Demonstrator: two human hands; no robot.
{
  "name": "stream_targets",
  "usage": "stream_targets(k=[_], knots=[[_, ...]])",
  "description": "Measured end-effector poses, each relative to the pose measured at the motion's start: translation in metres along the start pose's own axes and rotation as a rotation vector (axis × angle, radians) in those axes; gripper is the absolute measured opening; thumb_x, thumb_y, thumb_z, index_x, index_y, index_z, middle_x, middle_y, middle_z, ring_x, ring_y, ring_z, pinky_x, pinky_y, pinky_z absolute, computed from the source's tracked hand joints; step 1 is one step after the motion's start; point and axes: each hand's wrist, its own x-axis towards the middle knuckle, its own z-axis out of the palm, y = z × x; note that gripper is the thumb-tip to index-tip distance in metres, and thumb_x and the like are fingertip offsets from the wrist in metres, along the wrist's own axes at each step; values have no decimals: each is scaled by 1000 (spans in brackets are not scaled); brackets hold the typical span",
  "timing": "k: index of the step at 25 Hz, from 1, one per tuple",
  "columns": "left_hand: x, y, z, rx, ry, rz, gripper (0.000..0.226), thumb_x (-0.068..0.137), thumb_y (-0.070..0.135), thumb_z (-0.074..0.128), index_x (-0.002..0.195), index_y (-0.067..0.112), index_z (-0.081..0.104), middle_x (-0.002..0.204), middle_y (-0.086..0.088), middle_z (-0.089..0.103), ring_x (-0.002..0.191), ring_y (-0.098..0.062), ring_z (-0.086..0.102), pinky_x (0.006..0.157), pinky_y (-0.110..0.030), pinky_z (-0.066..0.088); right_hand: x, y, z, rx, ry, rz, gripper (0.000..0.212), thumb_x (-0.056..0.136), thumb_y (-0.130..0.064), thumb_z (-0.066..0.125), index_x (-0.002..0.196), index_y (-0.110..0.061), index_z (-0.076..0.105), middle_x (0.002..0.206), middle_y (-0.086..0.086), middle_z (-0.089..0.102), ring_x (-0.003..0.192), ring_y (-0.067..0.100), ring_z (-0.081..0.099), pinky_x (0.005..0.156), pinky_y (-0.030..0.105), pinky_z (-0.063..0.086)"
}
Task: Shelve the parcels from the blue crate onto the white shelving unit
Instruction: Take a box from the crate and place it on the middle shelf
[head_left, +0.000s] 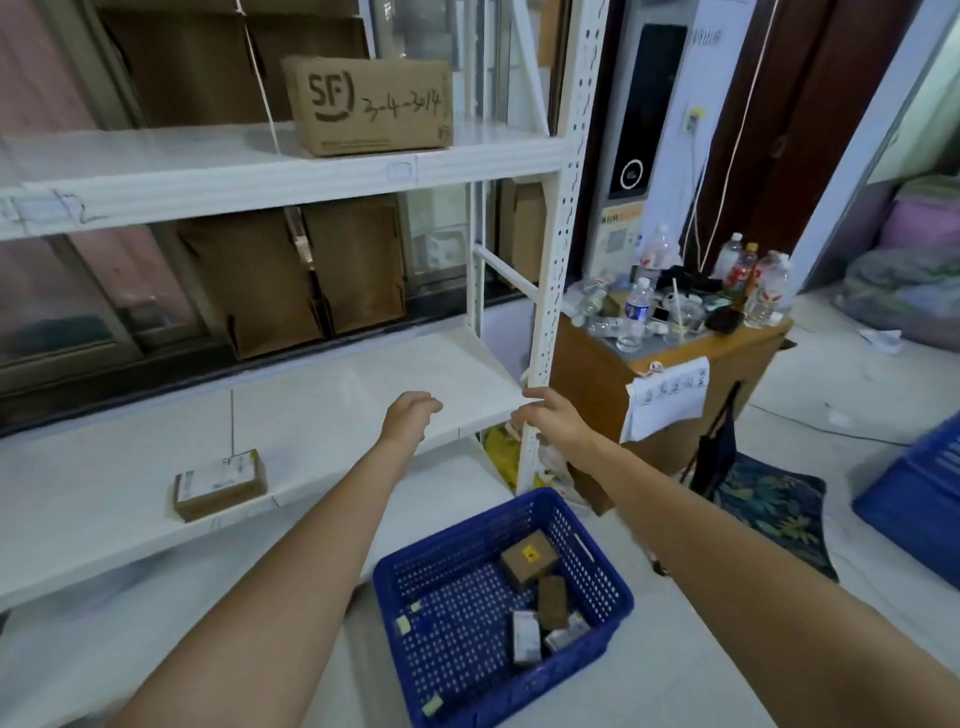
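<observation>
The blue crate (467, 551) stands on the floor below my arms, with several small parcels in its right half; the topmost is a brown box (529, 557). The white shelving unit (363, 374) fills the left of the view. A large SF cardboard box (371, 106) sits on its upper shelf and a small brown labelled parcel (221, 483) lies on the middle shelf. My left hand (410, 413) hovers over the middle shelf's front edge, fingers loosely curled, holding nothing. My right hand (553, 418) is beside the shelf's right upright, fingers relaxed and empty.
A wooden cabinet (691, 364) with several bottles on top stands right of the shelving. Another blue crate (919, 493) sits at the far right on the floor. Flattened cardboard leans behind the shelves. A patterned mat (779, 509) lies on the floor.
</observation>
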Motion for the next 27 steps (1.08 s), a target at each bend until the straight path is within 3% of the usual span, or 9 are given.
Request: stream_targets(k=[5, 9, 17, 22, 24, 27], knots=[[-19, 8, 57, 19, -31, -12, 20, 91, 18, 56, 110, 17, 55, 115, -4, 55, 105, -21, 52, 87, -31, 42, 3, 13, -46, -17, -2, 3, 50, 86, -21, 67, 133, -18, 50, 129, 6, 54, 113, 23, 55, 105, 43, 46], [-4, -5, 72, 27, -47, -65, 19, 91, 19, 56, 109, 16, 55, 114, -4, 56, 105, -21, 53, 80, -28, 41, 20, 30, -56, -100, -21, 29, 47, 87, -25, 66, 130, -18, 52, 133, 7, 55, 119, 24, 54, 106, 44, 45], [57, -39, 77, 21, -78, -226, 31, 93, 26, 54, 120, 11, 54, 115, -5, 58, 108, -20, 53, 97, -34, 43, 85, 60, -58, -244, -129, 157, 43, 90, -27, 64, 130, -20, 51, 138, 6, 51, 125, 28, 50, 106, 44, 44], [83, -55, 81, 34, -63, -298, 28, 93, 27, 55, 116, 12, 54, 118, -8, 58, 109, -22, 53, 97, -35, 42, 125, 90, -63, -315, -145, 203, 32, 64, -48, 72, 93, -40, 60, 144, -1, 46, 129, 24, 46, 110, 46, 40], [92, -62, 90, 35, -56, -334, 34, 92, 27, 56, 122, 10, 54, 117, -7, 58, 108, -22, 54, 94, -33, 43, 138, 95, -68, -290, -165, 207, 34, 71, -42, 73, 102, -36, 62, 145, -1, 43, 130, 25, 45, 106, 38, 42], [103, -75, 110, 31, -44, -389, 40, 91, 27, 57, 127, 8, 53, 119, -8, 59, 109, -22, 54, 94, -33, 43, 158, 103, -83, -353, -301, 253, 43, 90, -26, 64, 131, -16, 54, 141, 4, 47, 128, 26, 45, 93, 31, 42]])
